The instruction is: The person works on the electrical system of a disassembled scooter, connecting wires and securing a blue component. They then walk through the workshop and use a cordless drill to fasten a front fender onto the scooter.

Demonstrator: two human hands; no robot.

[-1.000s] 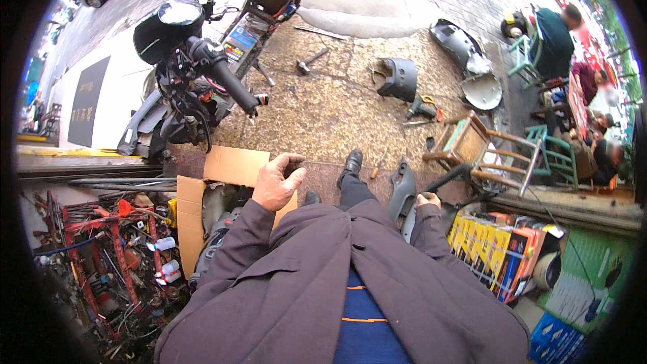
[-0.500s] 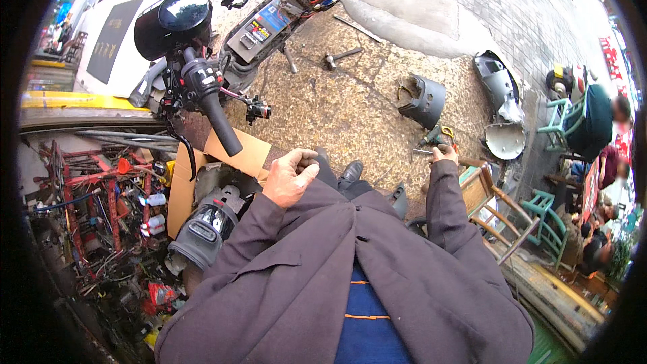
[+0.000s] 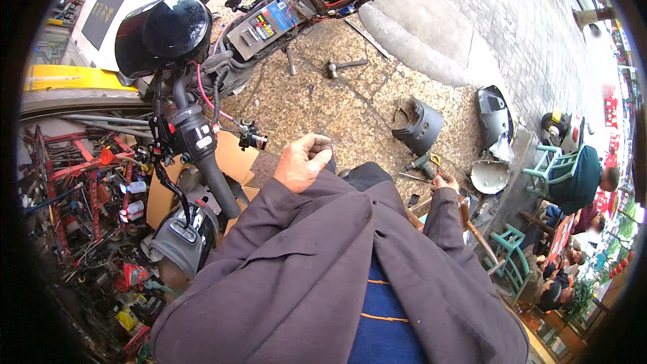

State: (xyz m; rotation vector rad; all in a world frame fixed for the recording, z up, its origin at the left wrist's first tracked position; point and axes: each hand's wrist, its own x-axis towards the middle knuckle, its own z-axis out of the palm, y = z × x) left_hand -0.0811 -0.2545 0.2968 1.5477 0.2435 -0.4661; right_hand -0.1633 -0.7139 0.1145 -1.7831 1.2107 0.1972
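Standing beside the stripped scooter [image 3: 222, 47], you keep your left hand [image 3: 301, 162] loosely clenched at waist height; whether it pinches a small part cannot be told. It hovers just beside the scooter's handlebar grip [image 3: 202, 162], within easy reach of the controls. Your right hand [image 3: 445, 182] is curled around a wooden handle [image 3: 472, 226], on the far side of your body from the scooter. Beyond it, removed grey body panels [image 3: 418, 125] lie on the paving, set apart from the scooter so the exposed battery bay [image 3: 269, 23] stays accessible. A hammer [image 3: 344, 66] lies near the frame.
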